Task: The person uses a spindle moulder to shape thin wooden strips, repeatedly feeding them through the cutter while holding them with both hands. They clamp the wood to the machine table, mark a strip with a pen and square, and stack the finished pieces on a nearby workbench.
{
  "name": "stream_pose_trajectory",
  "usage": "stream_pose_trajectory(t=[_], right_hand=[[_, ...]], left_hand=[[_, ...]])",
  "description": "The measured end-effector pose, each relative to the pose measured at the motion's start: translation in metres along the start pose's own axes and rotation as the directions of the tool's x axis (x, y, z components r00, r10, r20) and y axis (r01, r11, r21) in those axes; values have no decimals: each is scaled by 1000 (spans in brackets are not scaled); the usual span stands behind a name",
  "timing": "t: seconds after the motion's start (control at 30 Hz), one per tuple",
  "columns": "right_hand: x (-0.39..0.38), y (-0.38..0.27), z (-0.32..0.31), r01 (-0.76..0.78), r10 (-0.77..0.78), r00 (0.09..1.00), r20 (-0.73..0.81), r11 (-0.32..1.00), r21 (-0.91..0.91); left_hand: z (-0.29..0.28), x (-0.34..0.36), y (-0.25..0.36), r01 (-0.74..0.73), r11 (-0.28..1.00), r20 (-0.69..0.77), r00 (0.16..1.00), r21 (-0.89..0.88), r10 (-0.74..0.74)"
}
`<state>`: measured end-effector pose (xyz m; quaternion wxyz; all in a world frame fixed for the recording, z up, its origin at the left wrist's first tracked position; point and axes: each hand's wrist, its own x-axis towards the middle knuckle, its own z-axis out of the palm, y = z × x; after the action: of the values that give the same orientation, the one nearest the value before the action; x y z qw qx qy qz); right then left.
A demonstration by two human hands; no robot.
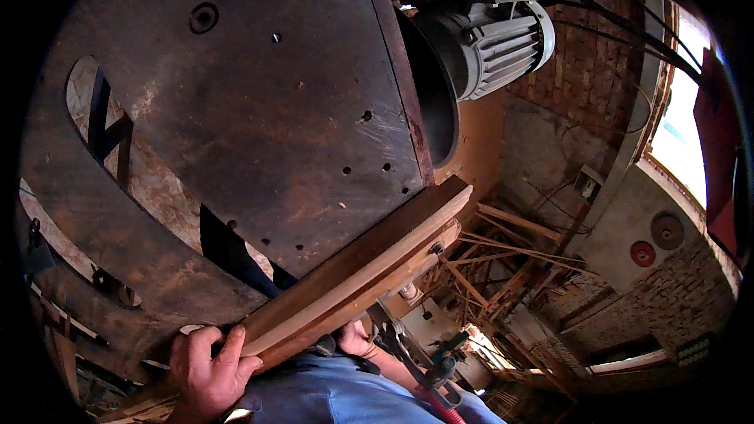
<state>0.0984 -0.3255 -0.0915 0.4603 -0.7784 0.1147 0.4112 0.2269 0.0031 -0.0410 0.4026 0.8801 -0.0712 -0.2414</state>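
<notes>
wooden bar (353, 267) | brown, long, straight | diagonal, rising rightward | along metal plate (298, 126) edge

What stands before me is a broad, dark metal desk (275, 110), its top blotched with rusty brown and pale scuffs, pierced by small round holes and cut through by long curved slots, with two ringed, bolt-like fittings (203, 18) set in toward the far side. A few light chips (342, 206) lie loose on the bare metal. Along the near edge runs a long, slanting wooden board (361, 255), though from here I can't tell whether it rests on the top or only against its side.
</notes>
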Motion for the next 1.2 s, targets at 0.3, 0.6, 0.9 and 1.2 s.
stream_pose_trajectory(t=[0.3,0.6,0.9,1.2], right_hand=[[6,-12,4,-165,160,986,42,922,352],[6,-18,6,-127,127,992,11,967,220],[-5,10,13,-73,64,995,-76,991,-114],[9,-12,6,-152,155,987,-42,986,62]], left_hand=[[-9,0,-4,39,998,45,998,-53,-37],[-13,4,-7,20,1000,31,999,-21,-20],[-14,6,-7,-15,1000,-3,1000,-15,15],[-16,7,-9,-16,999,30,999,-42,17]])
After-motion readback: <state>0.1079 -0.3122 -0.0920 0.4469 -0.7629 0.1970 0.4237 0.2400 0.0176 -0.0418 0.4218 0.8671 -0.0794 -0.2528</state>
